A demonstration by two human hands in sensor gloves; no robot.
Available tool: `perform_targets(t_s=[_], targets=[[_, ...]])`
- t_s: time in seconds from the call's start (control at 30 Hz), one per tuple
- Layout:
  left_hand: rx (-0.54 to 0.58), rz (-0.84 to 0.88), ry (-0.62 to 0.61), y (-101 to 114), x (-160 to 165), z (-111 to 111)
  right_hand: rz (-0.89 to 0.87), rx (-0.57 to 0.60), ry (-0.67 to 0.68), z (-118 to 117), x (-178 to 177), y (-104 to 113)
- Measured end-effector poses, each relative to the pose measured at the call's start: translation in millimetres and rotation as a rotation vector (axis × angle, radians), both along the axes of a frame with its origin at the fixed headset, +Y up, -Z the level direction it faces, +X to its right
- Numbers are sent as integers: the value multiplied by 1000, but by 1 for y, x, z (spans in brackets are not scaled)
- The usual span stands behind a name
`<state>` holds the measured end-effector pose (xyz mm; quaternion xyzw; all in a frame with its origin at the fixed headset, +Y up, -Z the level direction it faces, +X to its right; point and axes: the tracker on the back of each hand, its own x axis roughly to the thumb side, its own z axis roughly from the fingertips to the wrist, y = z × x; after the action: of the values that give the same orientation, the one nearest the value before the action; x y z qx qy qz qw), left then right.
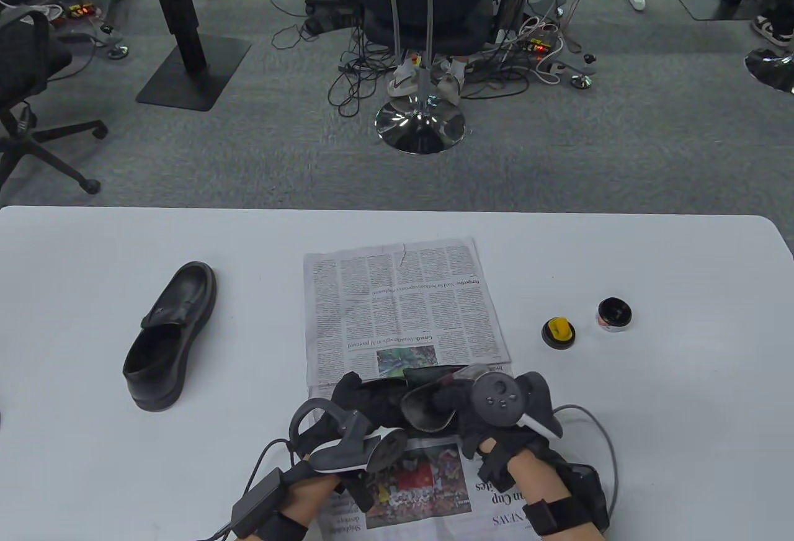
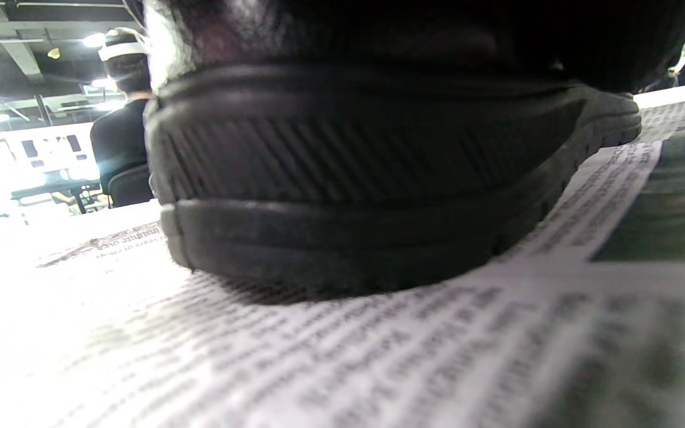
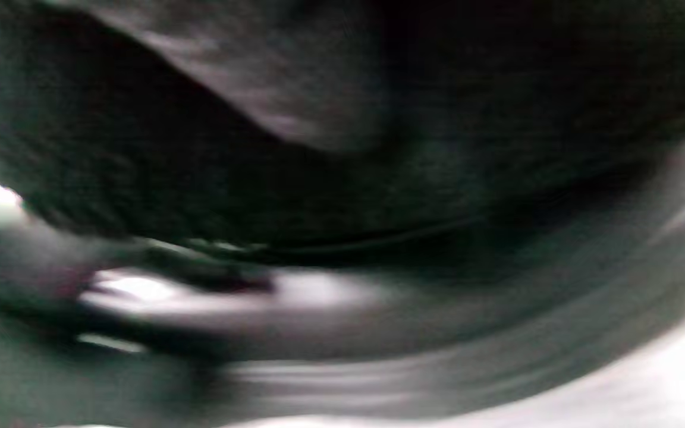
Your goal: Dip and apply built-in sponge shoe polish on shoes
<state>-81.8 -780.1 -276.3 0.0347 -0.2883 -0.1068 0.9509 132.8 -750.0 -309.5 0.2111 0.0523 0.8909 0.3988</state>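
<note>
While one black shoe (image 1: 397,404) is held on the newspaper (image 1: 397,311) by both hands, left (image 1: 347,435) and right (image 1: 502,411), its upper is largely hidden. Farther off, a second shoe (image 1: 170,336), one sponge applicator (image 1: 557,332) and one polish tin (image 1: 613,314) are seen on the counter (image 1: 682,392).

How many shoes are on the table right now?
2. One shoe lies alone on the bare table, left of the newspaper. The other shoe sits on the newspaper's near part, under both hands. None seem hidden.
</note>
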Motion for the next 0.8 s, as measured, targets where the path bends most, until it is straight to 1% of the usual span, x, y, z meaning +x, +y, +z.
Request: perform_targets(t_s=[0.03,0.1,0.13,0.17,0.2,0.23,0.27,0.3,0.33,0.37,0.4,0.43,0.47,0.5,0.53,0.57,0.6,0.63,0.67,0.7,0.73,0.77,0.8], targets=[[0,-1,1,0,0,0,31,32,-87,0,5,1],[0,0,3,0,0,0,361,293,-192,-1,8,2],[1,1,4,0,0,0,488,364,-181,0,5,2],[0,0,5,0,0,0,498,310,-131,2,-2,2],[0,0,5,0,0,0,453,259,-116,3,-3,2],[-1,1,4,0,0,0,265,131,-9,-1,-1,0],[0,1,5,0,0,0,136,61,11,-2,2,-2],[0,1,5,0,0,0,21,37,-47,-3,7,-3],[0,1,5,0,0,0,43,64,-95,-3,10,-2],[1,0,6,0,0,0,194,170,-148,-3,12,1],[0,1,7,0,0,0,415,308,-178,-1,10,2],[0,1,8,0,0,0,555,343,-128,0,3,4],[0,0,9,0,0,0,523,280,-93,1,-1,4],[0,0,9,0,0,0,386,154,-40,0,-2,5],[-1,1,8,0,0,0,210,25,28,-2,0,3],[-1,1,7,0,0,0,-56,-105,91,-3,2,-1],[0,0,8,0,1,0,-245,-206,124,-5,6,-2],[-1,1,8,0,0,0,-386,-240,188,-5,13,6],[-1,2,7,0,0,0,-473,-179,164,-4,23,19],[-1,2,7,0,0,0,-513,-68,81,-3,36,33],[0,2,7,0,0,0,-543,47,-34,0,52,49],[0,2,7,0,0,0,-552,110,-104,3,64,59],[0,2,7,0,0,0,-504,210,-207,9,89,74]])
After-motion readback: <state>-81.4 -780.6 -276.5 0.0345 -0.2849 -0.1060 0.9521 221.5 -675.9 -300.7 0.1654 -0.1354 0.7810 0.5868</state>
